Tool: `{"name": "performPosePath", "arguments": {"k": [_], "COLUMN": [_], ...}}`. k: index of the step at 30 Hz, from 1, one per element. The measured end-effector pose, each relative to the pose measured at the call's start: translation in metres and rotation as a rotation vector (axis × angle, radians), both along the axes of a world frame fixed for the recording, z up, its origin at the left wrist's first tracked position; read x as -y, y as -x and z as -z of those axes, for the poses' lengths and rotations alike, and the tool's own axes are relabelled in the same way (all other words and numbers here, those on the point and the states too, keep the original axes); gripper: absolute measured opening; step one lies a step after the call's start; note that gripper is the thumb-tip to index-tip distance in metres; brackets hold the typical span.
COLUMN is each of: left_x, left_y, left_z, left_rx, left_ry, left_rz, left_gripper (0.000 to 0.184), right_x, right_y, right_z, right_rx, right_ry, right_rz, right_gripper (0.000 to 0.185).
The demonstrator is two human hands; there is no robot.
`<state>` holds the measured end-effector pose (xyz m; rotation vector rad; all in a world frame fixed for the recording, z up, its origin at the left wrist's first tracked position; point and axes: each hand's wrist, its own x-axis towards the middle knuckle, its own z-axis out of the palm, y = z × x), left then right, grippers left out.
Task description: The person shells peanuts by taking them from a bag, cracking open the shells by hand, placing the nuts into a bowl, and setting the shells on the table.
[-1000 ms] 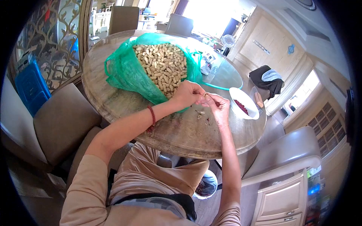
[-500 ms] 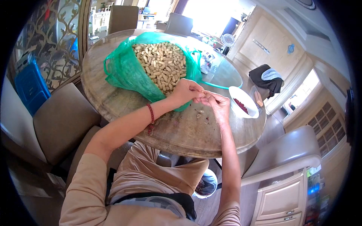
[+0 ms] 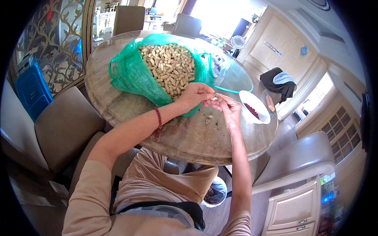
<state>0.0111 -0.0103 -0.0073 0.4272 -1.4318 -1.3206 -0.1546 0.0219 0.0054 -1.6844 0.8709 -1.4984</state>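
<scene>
Over the table's near half, my left hand (image 3: 196,95) and my right hand (image 3: 228,110) meet at the fingertips. Between them is a small pale peanut shell (image 3: 214,98), pinched by the fingers of both hands. Beyond my left hand lies a green plastic bag (image 3: 136,78), wide open and full of unshelled peanuts (image 3: 169,67). To the right of my right hand stands a white bowl (image 3: 247,97) with dark red kernels (image 3: 252,110) inside. A few shell scraps (image 3: 208,117) lie on the tabletop below my hands.
The round table (image 3: 189,141) has grey chairs around it, one at the left (image 3: 65,126) and one at the right (image 3: 299,161). A white bin (image 3: 220,192) with dark contents stands on the floor beside my legs. Dark clothing (image 3: 277,84) lies beyond the bowl.
My fingertips have drawn slightly apart, and the pale shell between them now shows more clearly. The bag and bowl look unchanged.
</scene>
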Motion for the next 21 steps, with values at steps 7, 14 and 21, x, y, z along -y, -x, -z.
{"name": "performPosePath", "arguments": {"k": [7,14,21], "left_x": [-0.002,-0.009,0.022], "left_y": [-0.003,-0.02,-0.053], "left_z": [-0.005,-0.025,-0.026], "left_rx": [0.217,0.427,0.829], "left_ry": [0.156,0.287,0.676], "left_rz": [0.019,-0.275,-0.638], "left_gripper": [0.027,0.026,0.012], "right_x": [0.0,0.002,0.002], "right_y": [0.002,0.009,0.016], "right_z": [-0.001,-0.001,0.0], "right_rx": [-0.128,-0.116,-0.506], "right_ry": [0.048,-0.001,0.069], "right_rz": [0.04,0.068,0.264], "right_gripper": [0.015,0.013,0.01]}}
